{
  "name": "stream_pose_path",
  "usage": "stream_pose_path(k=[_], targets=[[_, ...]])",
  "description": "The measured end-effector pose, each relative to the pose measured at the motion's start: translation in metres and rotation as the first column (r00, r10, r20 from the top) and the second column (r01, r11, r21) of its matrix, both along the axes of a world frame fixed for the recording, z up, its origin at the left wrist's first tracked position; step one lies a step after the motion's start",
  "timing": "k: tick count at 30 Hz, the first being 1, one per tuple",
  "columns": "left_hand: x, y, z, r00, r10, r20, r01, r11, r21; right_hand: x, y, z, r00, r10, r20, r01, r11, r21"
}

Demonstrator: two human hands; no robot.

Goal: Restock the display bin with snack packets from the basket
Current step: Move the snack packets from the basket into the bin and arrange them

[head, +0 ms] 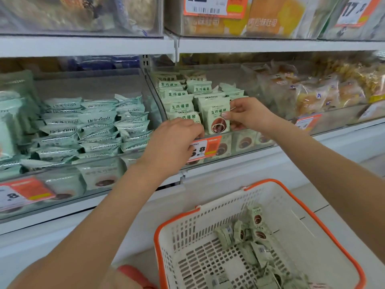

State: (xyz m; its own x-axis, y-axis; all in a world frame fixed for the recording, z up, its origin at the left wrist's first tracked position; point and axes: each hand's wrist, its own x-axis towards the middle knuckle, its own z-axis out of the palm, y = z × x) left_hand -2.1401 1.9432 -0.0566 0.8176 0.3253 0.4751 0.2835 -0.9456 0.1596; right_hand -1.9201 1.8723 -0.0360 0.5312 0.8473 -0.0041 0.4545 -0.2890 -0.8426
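Head view looks down on a pale green snack packet (215,116) standing upright at the front of the clear display bin (239,140), among rows of the same packets (179,94) behind it. The right hand (248,115) pinches that packet's right edge between thumb and curled fingers. The left hand (177,138) reaches over the bin's front lip with fingers curled down onto the packets at the front left — whether it actually grips one I cannot tell. An orange price tag (206,148) hangs on the bin's front, partly behind the left hand.

Below, near the person, sits a white basket (208,226) with an orange rim; more green packets (250,232) lie loose in its bottom. To the left, a neighbouring bin holds teal packets (98,126) stacked flat, and to the right another holds bread rolls (312,94) in clear wrap.
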Motion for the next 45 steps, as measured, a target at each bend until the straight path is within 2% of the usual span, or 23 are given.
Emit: stream_pose_path(k=[6, 9, 11, 13, 17, 20, 22, 23, 24, 25, 26, 27, 28, 29, 31, 36, 39, 42, 45], targets=[[0.001, -0.002, 0.001, 1.0, 0.015, -0.011, -0.015, 1.0, 0.018, -0.008, -0.001, 0.004, 0.951, -0.001, 0.309, 0.042, 0.991, -0.129], [0.001, -0.001, 0.0, 0.999, 0.017, -0.027, -0.017, 1.0, 0.018, -0.01, -0.007, 0.005, 0.957, -0.014, 0.29, 0.047, 0.993, -0.107], [0.001, -0.002, -0.001, 0.999, 0.026, -0.033, -0.025, 0.999, 0.034, -0.013, -0.014, 0.008, 0.956, -0.061, 0.288, 0.074, 0.997, -0.033], [0.001, -0.007, -0.002, 0.999, 0.01, 0.034, -0.013, 0.996, 0.089, -0.016, -0.024, 0.01, 0.936, -0.174, 0.306, 0.144, 0.982, 0.119], [0.012, -0.027, -0.014, 0.974, -0.134, 0.183, 0.087, 0.967, 0.24, -0.031, -0.065, -0.004, 0.897, -0.391, 0.209, 0.252, 0.838, 0.485], [0.027, -0.053, -0.041, 0.955, -0.231, 0.185, 0.181, 0.951, 0.25, -0.04, -0.107, -0.036, 0.867, -0.464, 0.181, 0.299, 0.776, 0.555], [0.038, -0.071, -0.068, 0.962, -0.252, 0.109, 0.231, 0.957, 0.173, -0.039, -0.135, -0.076, 0.848, -0.49, 0.201, 0.358, 0.81, 0.465], [0.042, -0.08, -0.083, 0.967, -0.251, 0.034, 0.246, 0.964, 0.097, -0.036, -0.149, -0.099, 0.85, -0.481, 0.215, 0.384, 0.845, 0.371], [0.045, -0.088, -0.098, 0.969, -0.241, -0.057, 0.242, 0.97, 0.007, -0.031, -0.163, -0.124, 0.864, -0.445, 0.235, 0.397, 0.889, 0.227], [0.048, -0.093, -0.116, 0.962, -0.22, -0.162, 0.21, 0.975, -0.076, -0.025, -0.178, -0.148, 0.89, -0.379, 0.255, 0.387, 0.922, 0.021], [0.049, -0.098, -0.136, 0.94, -0.207, -0.27, 0.175, 0.975, -0.138, -0.02, -0.193, -0.172, 0.927, -0.272, 0.258, 0.335, 0.911, -0.241], [0.048, -0.102, -0.157, 0.906, -0.198, -0.374, 0.138, 0.973, -0.183, -0.015, -0.208, -0.197, 0.965, -0.141, 0.22, 0.236, 0.832, -0.501], [0.044, -0.105, -0.176, 0.877, -0.193, -0.439, 0.099, 0.969, -0.227, -0.013, -0.221, -0.222, 0.99, -0.029, 0.14, 0.119, 0.708, -0.696], [0.039, -0.107, -0.193, 0.85, -0.185, -0.493, 0.052, 0.961, -0.272, -0.012, -0.232, -0.244, 0.998, 0.034, 0.058, 0.027, 0.587, -0.809], [0.03, -0.109, -0.225, 0.801, -0.18, -0.571, -0.052, 0.929, -0.367, -0.014, -0.248, -0.28, 1.0, 0.026, -0.009, -0.02, 0.468, -0.883], [0.029, -0.11, -0.274, 0.708, -0.2, -0.678, -0.135, 0.903, -0.408, -0.013, -0.26, -0.338, 0.997, -0.074, 0.009, 0.039, 0.415, -0.909], [0.035, -0.115, -0.294, 0.662, -0.234, -0.712, -0.158, 0.885, -0.438, -0.022, -0.261, -0.371, 0.997, -0.055, 0.046, 0.063, 0.367, -0.928], [0.036, -0.119, -0.308, 0.599, -0.267, -0.755, -0.189, 0.869, -0.457, -0.028, -0.255, -0.385, 0.985, 0.117, 0.129, 0.087, 0.314, -0.946], [0.033, -0.118, -0.316, 0.557, -0.293, -0.777, -0.227, 0.846, -0.482, -0.024, -0.247, -0.385, 0.944, 0.29, 0.159, 0.065, 0.308, -0.949]])
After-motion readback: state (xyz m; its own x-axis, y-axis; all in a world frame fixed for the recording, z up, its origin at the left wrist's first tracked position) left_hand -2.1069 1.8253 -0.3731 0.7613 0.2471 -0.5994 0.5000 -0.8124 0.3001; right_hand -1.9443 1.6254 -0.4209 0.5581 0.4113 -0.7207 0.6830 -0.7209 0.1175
